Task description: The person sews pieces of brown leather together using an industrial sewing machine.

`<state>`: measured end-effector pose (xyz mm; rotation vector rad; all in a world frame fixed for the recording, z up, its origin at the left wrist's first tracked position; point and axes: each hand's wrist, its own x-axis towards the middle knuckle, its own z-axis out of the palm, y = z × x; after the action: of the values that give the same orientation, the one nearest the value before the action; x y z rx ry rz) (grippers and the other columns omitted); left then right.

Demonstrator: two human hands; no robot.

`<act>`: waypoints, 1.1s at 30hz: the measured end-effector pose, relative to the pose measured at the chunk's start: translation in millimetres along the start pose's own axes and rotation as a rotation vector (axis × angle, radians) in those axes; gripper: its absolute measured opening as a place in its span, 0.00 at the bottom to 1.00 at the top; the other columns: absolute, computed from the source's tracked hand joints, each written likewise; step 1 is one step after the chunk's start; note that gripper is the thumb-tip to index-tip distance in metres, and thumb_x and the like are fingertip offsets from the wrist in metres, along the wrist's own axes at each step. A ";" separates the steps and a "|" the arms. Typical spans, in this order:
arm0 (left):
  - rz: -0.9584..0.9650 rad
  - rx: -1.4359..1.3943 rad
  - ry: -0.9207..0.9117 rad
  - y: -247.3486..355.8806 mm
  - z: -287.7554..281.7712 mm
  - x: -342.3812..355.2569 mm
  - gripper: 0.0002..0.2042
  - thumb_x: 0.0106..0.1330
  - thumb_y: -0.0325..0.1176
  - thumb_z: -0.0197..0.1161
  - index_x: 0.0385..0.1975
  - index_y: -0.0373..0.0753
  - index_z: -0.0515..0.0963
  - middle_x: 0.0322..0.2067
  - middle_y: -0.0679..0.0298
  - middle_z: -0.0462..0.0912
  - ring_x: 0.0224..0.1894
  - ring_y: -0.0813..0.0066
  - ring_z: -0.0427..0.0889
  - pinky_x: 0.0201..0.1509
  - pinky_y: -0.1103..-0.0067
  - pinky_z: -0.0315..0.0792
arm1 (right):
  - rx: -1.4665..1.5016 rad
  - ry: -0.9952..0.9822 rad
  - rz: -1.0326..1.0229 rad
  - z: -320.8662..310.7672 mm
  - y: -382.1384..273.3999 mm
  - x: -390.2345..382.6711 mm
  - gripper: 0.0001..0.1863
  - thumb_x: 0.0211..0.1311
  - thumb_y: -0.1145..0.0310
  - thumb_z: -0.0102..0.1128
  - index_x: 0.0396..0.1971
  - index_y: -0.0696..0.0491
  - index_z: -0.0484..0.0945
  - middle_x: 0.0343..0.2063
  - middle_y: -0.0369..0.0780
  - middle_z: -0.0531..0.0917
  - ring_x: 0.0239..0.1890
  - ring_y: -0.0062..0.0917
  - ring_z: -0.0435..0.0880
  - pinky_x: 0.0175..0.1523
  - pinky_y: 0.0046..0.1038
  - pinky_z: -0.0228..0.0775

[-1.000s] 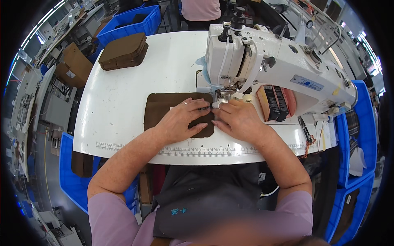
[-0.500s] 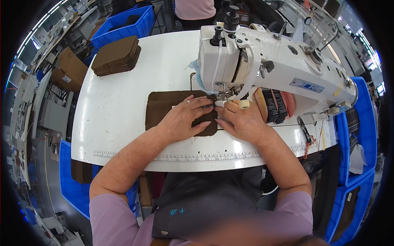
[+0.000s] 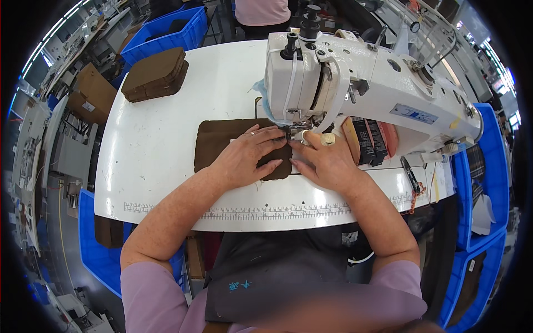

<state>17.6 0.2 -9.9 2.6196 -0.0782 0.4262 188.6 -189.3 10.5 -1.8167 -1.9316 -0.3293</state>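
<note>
A brown fabric piece (image 3: 214, 139) with rounded corners lies flat on the white sewing table, its right edge at the presser foot (image 3: 296, 132) of the sewing machine (image 3: 355, 77). My left hand (image 3: 244, 158) rests on the fabric, palm down and open, with fingertips close to the foot. A ring shows on one finger. Beside the fabric's right edge lies my right hand (image 3: 330, 164), open, thumb and index finger apart and touching that edge. A white cover sits on a finger near the foot. The needle's contact point is hidden.
A stack of brown fabric pieces (image 3: 155, 75) stands at the far left of the table. Black tweezers (image 3: 411, 175) lie at right. Blue bins (image 3: 480, 183) flank the table, and a ruler strip (image 3: 266, 212) runs along the near edge. A person (image 3: 262, 12) is behind.
The fabric piece has slid slightly away from me past the presser foot, with both hands moving along with it. The whole view has shifted a little.
</note>
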 end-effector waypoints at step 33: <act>0.021 0.090 -0.050 4.7 -6.0 -1.4 0.20 0.68 0.34 0.68 0.60 0.40 0.80 0.67 0.59 0.76 0.73 0.58 0.70 0.79 0.55 0.59 | 0.291 0.056 0.199 11.0 14.4 -6.3 0.08 0.66 0.64 0.66 0.40 0.51 0.86 0.24 0.42 0.79 0.29 0.39 0.82 0.35 0.39 0.72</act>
<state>14.0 -1.2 -3.2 2.7210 -0.1049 0.3801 201.1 -188.2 -4.0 -1.7653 -1.6456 -0.0302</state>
